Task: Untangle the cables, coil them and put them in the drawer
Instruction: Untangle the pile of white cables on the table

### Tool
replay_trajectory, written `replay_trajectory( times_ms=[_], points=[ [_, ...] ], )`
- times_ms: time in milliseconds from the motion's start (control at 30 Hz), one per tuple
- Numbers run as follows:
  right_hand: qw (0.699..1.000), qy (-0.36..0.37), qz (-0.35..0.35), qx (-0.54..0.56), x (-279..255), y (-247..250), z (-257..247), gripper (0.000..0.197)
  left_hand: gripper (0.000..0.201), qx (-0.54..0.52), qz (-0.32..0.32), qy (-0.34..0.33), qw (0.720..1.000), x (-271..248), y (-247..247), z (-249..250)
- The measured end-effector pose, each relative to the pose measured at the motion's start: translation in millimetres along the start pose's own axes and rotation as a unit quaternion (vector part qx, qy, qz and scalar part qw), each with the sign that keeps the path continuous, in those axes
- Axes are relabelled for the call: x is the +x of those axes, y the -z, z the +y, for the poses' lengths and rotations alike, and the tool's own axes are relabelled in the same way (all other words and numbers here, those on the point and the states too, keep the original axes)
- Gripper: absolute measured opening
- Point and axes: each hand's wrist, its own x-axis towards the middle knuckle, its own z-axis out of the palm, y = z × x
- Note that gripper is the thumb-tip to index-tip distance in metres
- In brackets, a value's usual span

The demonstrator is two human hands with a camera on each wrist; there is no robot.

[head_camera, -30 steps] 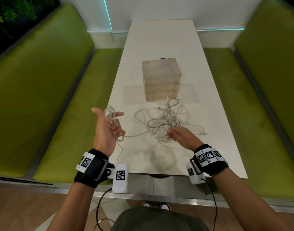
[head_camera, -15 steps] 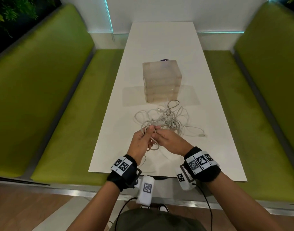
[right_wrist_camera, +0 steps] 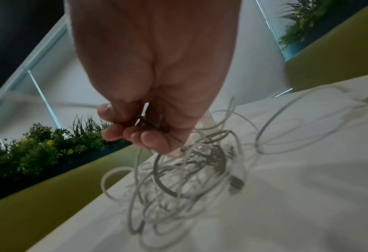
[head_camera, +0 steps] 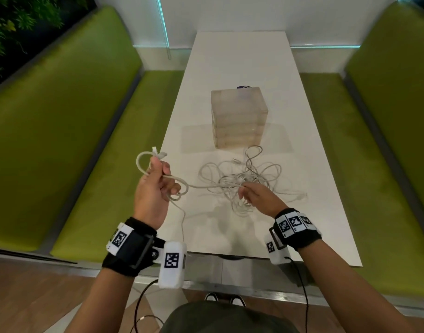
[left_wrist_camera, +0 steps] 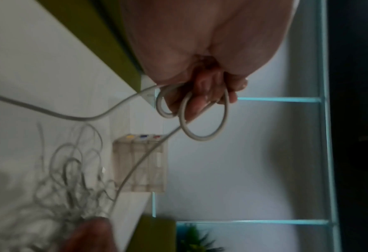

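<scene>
A tangle of white cables [head_camera: 244, 179] [right_wrist_camera: 189, 170] lies on the white table [head_camera: 230, 80] in front of a translucent drawer box [head_camera: 239, 118] [left_wrist_camera: 142, 163]. My left hand [head_camera: 155, 181] is raised at the table's left edge and grips a few loops of one white cable [head_camera: 143, 162] [left_wrist_camera: 200, 119], its plug end poking up above the fingers. That cable runs taut to the right to my right hand [head_camera: 247, 191], whose curled fingers [right_wrist_camera: 133, 133] pinch a strand just above the tangle.
Green upholstered benches [head_camera: 62, 131] [head_camera: 374, 145] flank the table on both sides. A white wall with teal light strips closes the far end. Plants [right_wrist_camera: 40, 145] stand behind the left bench. A small dark object [head_camera: 244, 87] peeks from behind the drawer box.
Half a second ago both hands met over the tangle; my left hand has since swung out left and up with the coiled cable, drawing a length from the tangle. The right hand stayed by the tangle.
</scene>
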Motion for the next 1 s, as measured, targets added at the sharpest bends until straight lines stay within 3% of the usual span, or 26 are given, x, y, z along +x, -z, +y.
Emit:
replay_trajectory(
  times_ms=[100,200,300,433,533,700,833,1000],
  points=[
    [0.998,0.063,-0.004,-0.029,3,-2,-14,0.028,0.037,0.178,0.017,0.035,0.983,-1,-3,-24],
    [0.989,0.138,-0.031,-0.041,1,-10,-32,0.027,0.043,0.336,-0.062,0.050,0.938,-6,-15,-53],
    [0.986,0.155,-0.044,-0.034,-1,-12,-40,0.029,0.043,0.373,-0.141,0.052,0.915,-11,-29,-70],
    [0.985,0.166,-0.037,-0.036,-1,-4,-36,0.023,0.051,0.341,-0.134,0.107,0.924,-8,-32,-77],
    [0.985,0.158,-0.056,-0.038,-3,-5,-35,0.018,0.032,0.256,-0.103,0.143,0.950,-4,-35,-77],
    [0.992,0.116,-0.035,-0.018,1,-10,-34,0.022,0.011,0.160,-0.034,0.090,0.982,-2,-40,-63],
    [0.999,0.035,-0.027,0.030,8,-4,-7,0.028,0.020,0.064,0.027,0.065,0.995,3,-33,-37],
    [1.000,0.009,0.017,0.004,12,7,19,0.029,0.020,0.027,0.042,0.026,0.998,5,-17,-9]
  ],
)
